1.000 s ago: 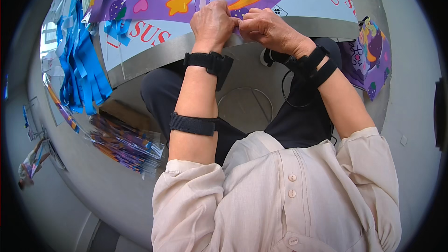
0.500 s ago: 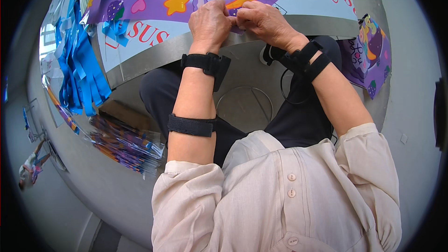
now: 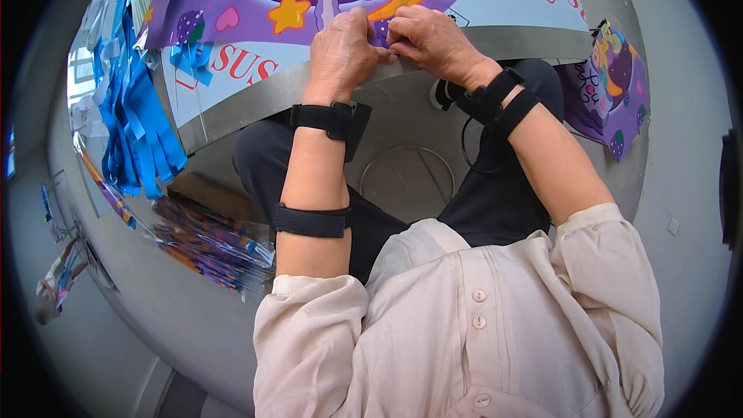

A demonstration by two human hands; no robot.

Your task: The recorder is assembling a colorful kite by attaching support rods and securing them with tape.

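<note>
A glossy purple sheet (image 3: 255,25) printed with stars, a moon and hearts lies on the table at the top of the view. My left hand (image 3: 339,50) is closed at its near edge, thumb pointing toward the right hand. Beside it, my right hand (image 3: 433,40) has its fingers curled in a pinch at the same edge. A sliver of the purple print shows between the two hands. The fingertips are partly hidden, so the exact grip on the sheet is hard to see. Black straps circle both forearms.
The table has a metal front edge (image 3: 255,101). Blue strips (image 3: 135,128) hang at its left. A pile of plastic-wrapped printed items (image 3: 213,244) lies lower left. A purple printed bag (image 3: 615,97) hangs at the right. Another person (image 3: 62,279) is far off left.
Both hands stay at the sheet's near edge. The left hand has shifted slightly left and down, and the sheet has slid a little toward me. The distant person has changed posture.
</note>
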